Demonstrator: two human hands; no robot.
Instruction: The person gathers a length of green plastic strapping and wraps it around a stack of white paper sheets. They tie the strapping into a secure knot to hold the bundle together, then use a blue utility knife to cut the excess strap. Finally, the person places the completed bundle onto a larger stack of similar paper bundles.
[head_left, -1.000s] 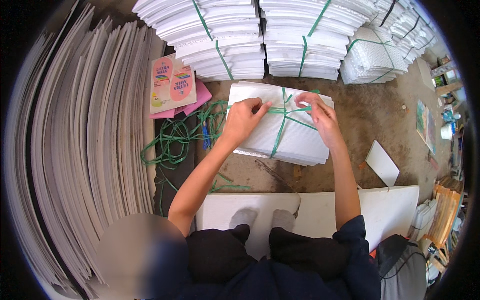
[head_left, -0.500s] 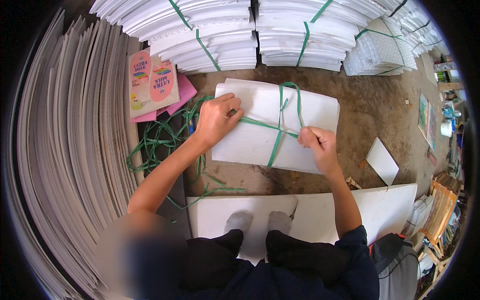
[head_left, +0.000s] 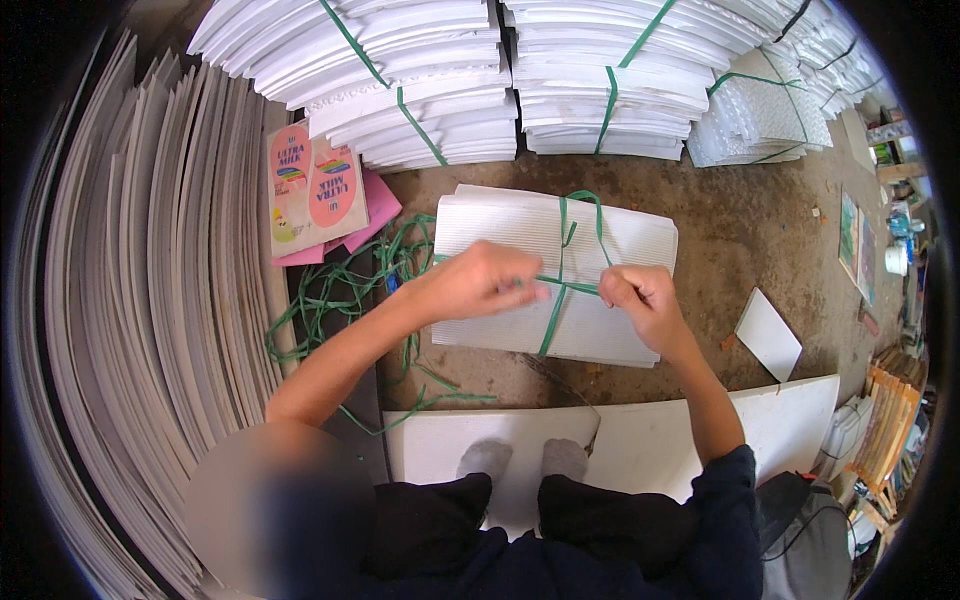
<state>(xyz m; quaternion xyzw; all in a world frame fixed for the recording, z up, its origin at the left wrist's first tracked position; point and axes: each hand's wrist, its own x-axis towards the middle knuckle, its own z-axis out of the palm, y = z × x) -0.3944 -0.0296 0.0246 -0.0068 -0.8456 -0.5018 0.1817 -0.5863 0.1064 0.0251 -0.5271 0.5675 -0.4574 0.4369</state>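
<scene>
A bundle of white ribbed sheets (head_left: 500, 220) lies on the floor in front of me. Green plastic twine (head_left: 551, 325) crosses over its top, with a loop standing up at the far side. My right hand (head_left: 642, 300) is closed on the twine near the bundle's right part, thumb pressed to fingers. Over the bundle's left half, close to where the strands cross, is my left hand (head_left: 490, 280). Its fingers are smeared by motion, so their grip does not show. Loose twine (head_left: 320, 300) is heaped in a tangle left of the bundle.
Tied stacks of white sheets (head_left: 430, 90) line the far side. Grey boards (head_left: 150, 300) stand on edge at left, beside a printed carton sheet (head_left: 320, 195) on pink sheets. A white panel (head_left: 440, 440) lies under my feet; a small white piece (head_left: 768, 335) lies at right.
My left hand has moved right along the twine, from the bundle's left edge toward the crossing. The right hand keeps its grip. The whole view has shifted slightly.
</scene>
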